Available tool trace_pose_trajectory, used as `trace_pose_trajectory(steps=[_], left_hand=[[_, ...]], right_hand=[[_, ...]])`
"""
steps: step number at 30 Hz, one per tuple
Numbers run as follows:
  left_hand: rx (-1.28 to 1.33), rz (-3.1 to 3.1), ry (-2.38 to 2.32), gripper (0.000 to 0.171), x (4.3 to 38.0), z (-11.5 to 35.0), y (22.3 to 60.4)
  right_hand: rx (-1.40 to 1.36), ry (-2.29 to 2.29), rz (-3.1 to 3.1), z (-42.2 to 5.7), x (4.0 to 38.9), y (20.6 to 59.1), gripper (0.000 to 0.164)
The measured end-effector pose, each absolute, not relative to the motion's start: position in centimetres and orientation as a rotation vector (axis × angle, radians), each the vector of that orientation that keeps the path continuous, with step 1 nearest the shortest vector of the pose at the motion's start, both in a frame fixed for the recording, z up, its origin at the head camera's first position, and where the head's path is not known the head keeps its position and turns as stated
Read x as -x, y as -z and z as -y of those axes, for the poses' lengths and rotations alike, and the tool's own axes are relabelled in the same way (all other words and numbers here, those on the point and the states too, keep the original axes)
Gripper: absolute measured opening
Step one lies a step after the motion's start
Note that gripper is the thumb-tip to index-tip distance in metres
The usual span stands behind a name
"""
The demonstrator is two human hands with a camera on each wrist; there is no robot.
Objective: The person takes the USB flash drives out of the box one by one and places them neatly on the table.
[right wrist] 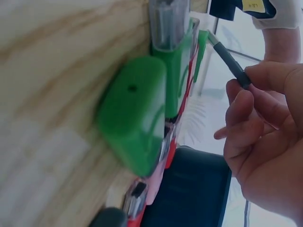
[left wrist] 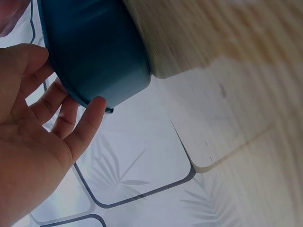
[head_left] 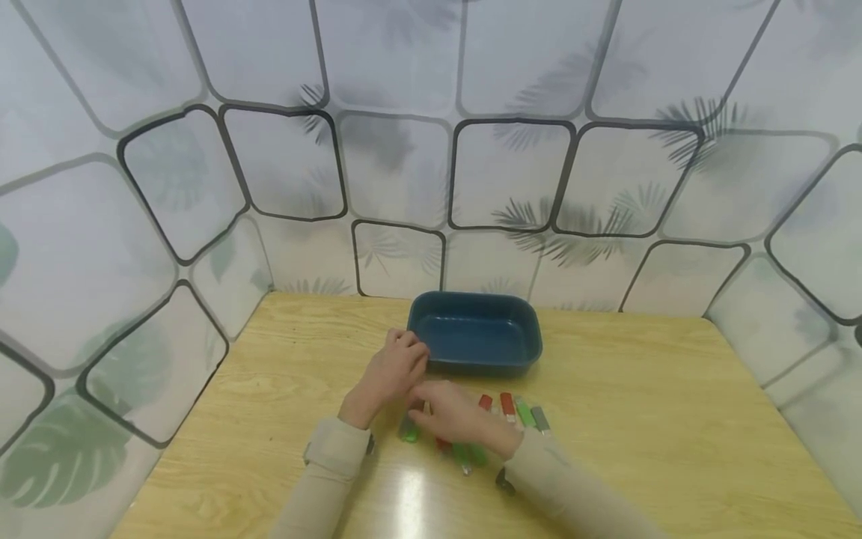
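My left hand holds the left front corner of a dark blue plastic tub, thumb and fingers at the rim. In the left wrist view the little finger lies against the outside of the tub's wall. Low over the table, just in front of the tub, my right hand pinches a slim grey USB stick between thumb and fingers, its metal end pointing away. Below that hand lie several USB sticks; a green one is nearest its camera. The right hand and forearm partly hide them in the head view.
To the right of the right hand lie a red stick, a green stick and a grey stick side by side. The wooden table meets patterned walls at the back and sides.
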State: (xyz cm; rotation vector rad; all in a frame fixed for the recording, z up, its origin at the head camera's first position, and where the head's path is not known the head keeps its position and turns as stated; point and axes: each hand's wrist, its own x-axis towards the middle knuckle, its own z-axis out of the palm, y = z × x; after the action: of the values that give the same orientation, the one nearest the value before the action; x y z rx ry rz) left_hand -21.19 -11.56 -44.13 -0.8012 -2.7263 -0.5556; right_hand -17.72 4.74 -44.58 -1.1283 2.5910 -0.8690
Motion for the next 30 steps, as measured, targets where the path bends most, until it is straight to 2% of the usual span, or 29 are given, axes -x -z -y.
trace_pose_trajectory(steps=[11, 30], left_hand=[[0.794, 2.734, 0.548, 0.014, 21.28, 11.55, 44.29], [0.827, 2.719, 0.556, 0.015, 21.07, 11.61, 43.98]], right_hand=[[1.102, 0.736, -2.63, -3.83, 17.79, 45.2, 0.01], [1.162, 0.664, -2.616, -3.93, 17.98, 45.06, 0.009]])
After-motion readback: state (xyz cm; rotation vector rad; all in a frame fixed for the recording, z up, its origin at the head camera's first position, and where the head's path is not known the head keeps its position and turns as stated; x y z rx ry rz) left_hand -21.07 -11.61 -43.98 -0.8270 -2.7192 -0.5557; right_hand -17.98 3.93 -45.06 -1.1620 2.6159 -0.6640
